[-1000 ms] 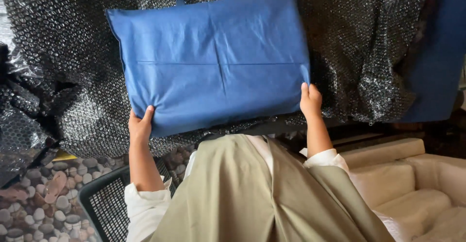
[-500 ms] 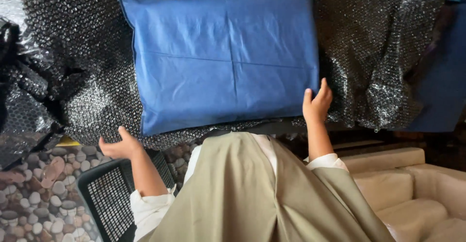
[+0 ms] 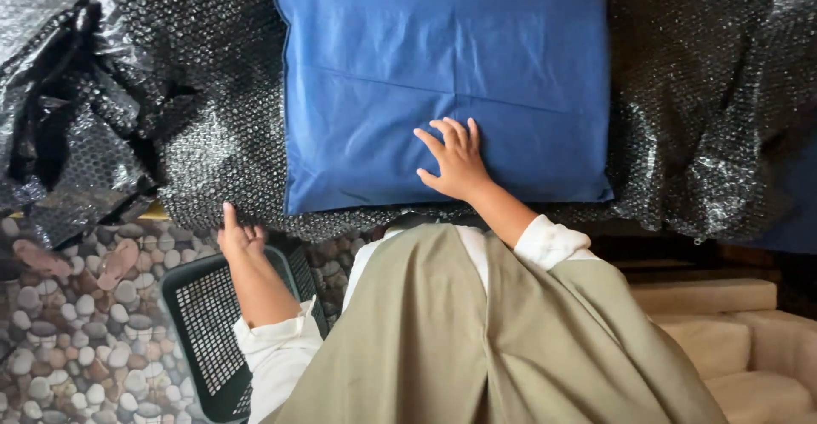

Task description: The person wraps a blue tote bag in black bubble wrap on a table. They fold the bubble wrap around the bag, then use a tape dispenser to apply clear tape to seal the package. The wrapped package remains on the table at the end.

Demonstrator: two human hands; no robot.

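Black bubble wrap [image 3: 213, 152] covers the whole work surface across the upper half of the frame, crumpled into glossy folds at the upper left, with a pebble-patterned floor [image 3: 68, 322] at lower left and a beige cushioned seat [image 3: 732, 339] at lower right. On the wrap, at upper centre, lies a flat blue fabric bag [image 3: 442, 75], rectangular, with two short handles at its top edge and no label visible. A second ago both hands gripped the bag's lower corners; now the right hand [image 3: 455, 162] has moved inward and rests flat on the bag's lower middle, fingers spread apart and pressing on the cloth, clamped on nothing. The left hand [image 3: 238, 239] has come off the bag and sits at the near edge of the bubble wrap, left of the bag, fingers loosely together with one pointing up; whether it pinches the wrap cannot be told. The bag has also shifted up and to the right in the frame. Below the left arm stands a dark mesh basket [image 3: 208, 330].
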